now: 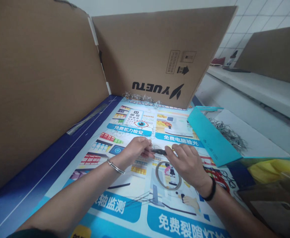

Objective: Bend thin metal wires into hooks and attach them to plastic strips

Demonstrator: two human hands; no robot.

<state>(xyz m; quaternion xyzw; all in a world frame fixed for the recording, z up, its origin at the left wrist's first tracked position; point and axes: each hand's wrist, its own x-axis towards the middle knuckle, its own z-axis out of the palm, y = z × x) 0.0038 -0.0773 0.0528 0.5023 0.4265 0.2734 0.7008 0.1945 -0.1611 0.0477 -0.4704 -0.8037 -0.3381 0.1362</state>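
Note:
My left hand (140, 148), with a silver bangle at the wrist, is closed in a pinch at the tip of a pair of pliers. A thin wire (157, 146) shows faintly at its fingertips, partly hidden. My right hand (186, 162), wearing a dark wristband, is wrapped around the dark pliers (159, 151), whose jaws point left toward my left fingers. Just below the pliers a round coil of wire (157, 172) lies on the printed poster (145, 172). Several straight thin wires (140, 199) lie nearer to me between my forearms.
A teal box (209, 138) on the right holds a tangle of wire pieces (228, 134). Clear curled bits (141, 98) lie along the back. Cardboard panels (145, 49) stand behind and left. Red and black cords (220, 178) and a yellow bag (274, 170) lie to the right.

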